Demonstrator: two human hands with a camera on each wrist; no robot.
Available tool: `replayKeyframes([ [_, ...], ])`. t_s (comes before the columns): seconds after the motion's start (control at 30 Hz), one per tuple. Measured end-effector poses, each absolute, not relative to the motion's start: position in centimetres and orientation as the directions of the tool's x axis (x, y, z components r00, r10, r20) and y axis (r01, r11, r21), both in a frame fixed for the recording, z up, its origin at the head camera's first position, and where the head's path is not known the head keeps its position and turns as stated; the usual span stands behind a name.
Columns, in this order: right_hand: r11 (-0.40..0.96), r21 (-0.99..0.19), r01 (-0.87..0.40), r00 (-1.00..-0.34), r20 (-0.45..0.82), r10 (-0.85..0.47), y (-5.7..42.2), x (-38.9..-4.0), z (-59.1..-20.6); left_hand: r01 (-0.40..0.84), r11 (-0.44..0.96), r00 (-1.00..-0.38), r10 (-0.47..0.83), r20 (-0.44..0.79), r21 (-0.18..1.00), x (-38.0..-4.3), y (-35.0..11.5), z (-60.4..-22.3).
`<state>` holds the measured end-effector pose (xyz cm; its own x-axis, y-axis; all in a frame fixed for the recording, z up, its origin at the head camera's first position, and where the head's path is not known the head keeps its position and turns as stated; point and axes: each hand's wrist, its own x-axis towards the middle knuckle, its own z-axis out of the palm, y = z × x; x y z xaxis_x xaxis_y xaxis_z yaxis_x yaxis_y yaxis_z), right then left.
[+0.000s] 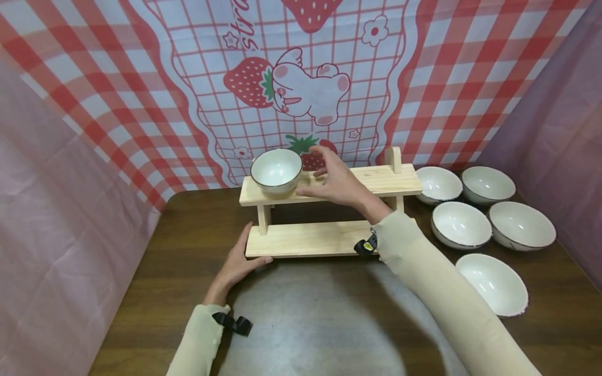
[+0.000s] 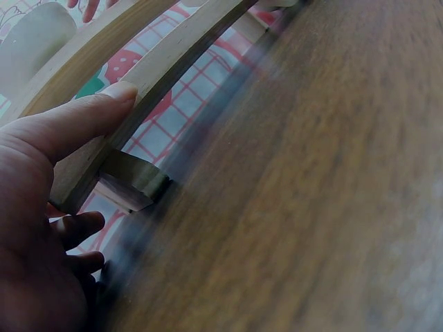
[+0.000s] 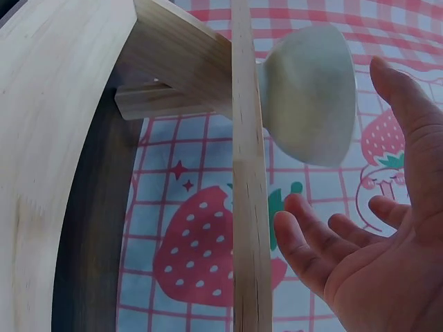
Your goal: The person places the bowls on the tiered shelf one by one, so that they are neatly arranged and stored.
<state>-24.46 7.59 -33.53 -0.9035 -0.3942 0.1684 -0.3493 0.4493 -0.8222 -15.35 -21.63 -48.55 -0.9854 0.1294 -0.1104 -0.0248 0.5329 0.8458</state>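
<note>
A two-tier wooden shelf stand (image 1: 310,240) stands on the table. On the left of its upper tier sits a white bowl (image 1: 276,169) with a dark rim, upright. My right hand (image 1: 336,180) is just right of this bowl, thumb and fingers spread; a gap shows between them and the bowl (image 3: 308,97) in the right wrist view. At the left end of the lower tier, my left hand (image 1: 237,263) grips the board. Its thumb (image 2: 83,117) lies along the front edge, and the other fingers curl at the end of the board, partly hidden.
Several white bowls stand on the right of the table, among them a front bowl (image 1: 494,284) and a larger one (image 1: 522,225). An upright wooden peg (image 1: 394,159) rises at the upper tier's right end. A strawberry-print cloth (image 1: 310,89) hangs close behind the stand.
</note>
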Motion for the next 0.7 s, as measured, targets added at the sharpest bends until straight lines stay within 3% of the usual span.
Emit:
replayKeyframes([
  [0.7, 0.462, -0.798, -0.387, -0.903, 0.228, -0.363, 13.7, -20.7, -33.7, -0.028, 0.518, -0.986, 0.125, -0.107, 0.855, -15.2, -21.5, -48.5],
])
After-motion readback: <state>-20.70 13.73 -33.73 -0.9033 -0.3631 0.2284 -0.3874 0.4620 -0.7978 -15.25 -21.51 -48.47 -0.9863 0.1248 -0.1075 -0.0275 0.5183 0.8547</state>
